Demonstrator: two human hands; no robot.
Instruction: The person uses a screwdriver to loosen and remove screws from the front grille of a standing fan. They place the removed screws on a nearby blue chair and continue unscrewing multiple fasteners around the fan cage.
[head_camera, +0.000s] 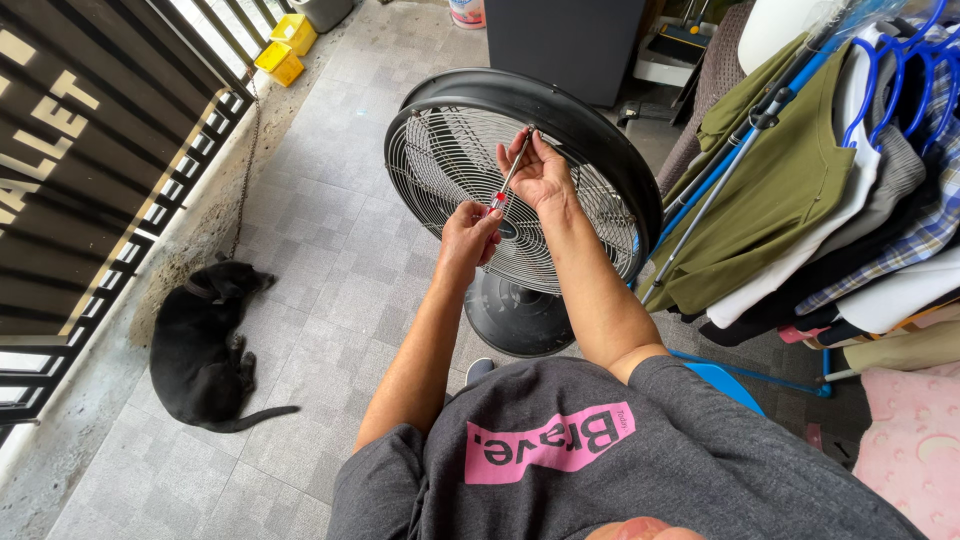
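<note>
While both hands steady a slim steel screwdriver (510, 178), round wire grille (450, 170) gleams.

To my left a black dog (205, 345) lies curled on the grey tiled floor (330, 200), close to a dark metal gate (90, 170) with a chain (245, 165) hanging beside it. Two yellow boxes (285, 48) sit far along the gate. On my right, a clothes rack (730, 190) carries an olive shirt (770, 190) and blue hangers (905, 70); a pink cushion (915, 450) lies below.
</note>
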